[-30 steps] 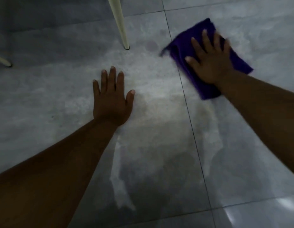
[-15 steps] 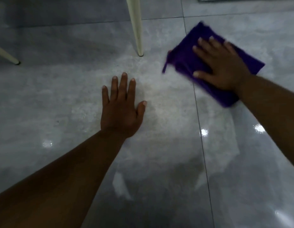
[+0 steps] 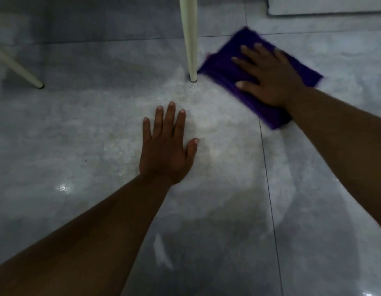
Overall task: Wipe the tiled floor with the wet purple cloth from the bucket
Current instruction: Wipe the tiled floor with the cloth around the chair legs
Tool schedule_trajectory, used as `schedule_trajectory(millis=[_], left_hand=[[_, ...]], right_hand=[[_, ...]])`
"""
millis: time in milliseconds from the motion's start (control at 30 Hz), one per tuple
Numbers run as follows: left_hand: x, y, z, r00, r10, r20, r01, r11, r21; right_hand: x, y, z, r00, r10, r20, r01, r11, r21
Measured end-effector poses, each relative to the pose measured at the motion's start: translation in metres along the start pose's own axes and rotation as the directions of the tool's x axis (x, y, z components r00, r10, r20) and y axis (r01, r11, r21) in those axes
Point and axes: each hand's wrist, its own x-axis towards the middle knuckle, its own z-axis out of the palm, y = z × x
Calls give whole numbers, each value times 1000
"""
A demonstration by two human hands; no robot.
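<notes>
The purple cloth (image 3: 223,67) lies folded flat on the grey tiled floor (image 3: 89,129), at the upper right, its left edge close to a cream chair leg. My right hand (image 3: 270,77) presses flat on top of the cloth, fingers spread and pointing left. My left hand (image 3: 166,148) rests palm down on the bare tile in the middle, fingers apart, holding nothing. A wet sheen shows on the tile between and below the hands. No bucket is in sight.
A cream chair leg (image 3: 189,39) stands just left of the cloth. A second, slanted leg (image 3: 16,67) touches the floor at the far left. A pale flat edge (image 3: 326,7) sits at the top right. Grout lines (image 3: 268,189) cross the floor.
My right hand has turned and slid the cloth leftward toward the chair leg. My left hand stays planted, while the view has shifted so the legs appear lower.
</notes>
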Motion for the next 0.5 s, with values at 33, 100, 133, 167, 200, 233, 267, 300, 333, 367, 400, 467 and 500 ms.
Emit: schedule_trajectory(millis=[33,100,133,167,200,233,267,300,333,367,400,467,500], left_hand=[[0,0,0,1000,0,-6,0,1000,0],[0,0,0,1000,1,-13,-1,1000,-1],[0,0,0,1000,-2,-15,2,1000,3],[0,0,0,1000,-5,-16,5,1000,2],[0,0,-1,1000,-3,-18,3,1000,-2],[0,1,-1,1000,-1,-18,1,1000,-2],[1,0,-1,1000,1,-18,-1,1000,0],[2,0,0,1000,7,-16,-7,1000,3],[1,2,2,1000,12,-15,-12,1000,8],[1,0,4,1000,9,-27,-8,1000,17],[3,-3,4,999,5,-43,-4,1000,26],[4,-3,7,999,2,-38,0,999,37],[5,-4,7,1000,-3,-17,4,999,45]], right_hand=[[-22,19,3,994,106,-19,-106,994,16],[-70,50,11,939,339,-57,-335,940,59],[-90,55,15,895,440,-68,-435,897,80],[-104,51,20,853,517,-67,-511,855,94],[-115,38,23,833,549,-61,-543,834,95],[-123,20,25,846,530,-58,-525,847,81],[-131,-4,26,885,462,-56,-459,886,58],[-139,-29,27,936,348,-49,-348,937,17],[-156,-54,31,979,203,-30,-204,979,-21],[-174,-78,37,999,33,-9,-34,999,-40],[-196,-99,44,990,-139,14,140,990,-36],[-264,-126,52,922,-385,48,383,923,35],[-298,-129,55,883,-464,71,459,886,70]])
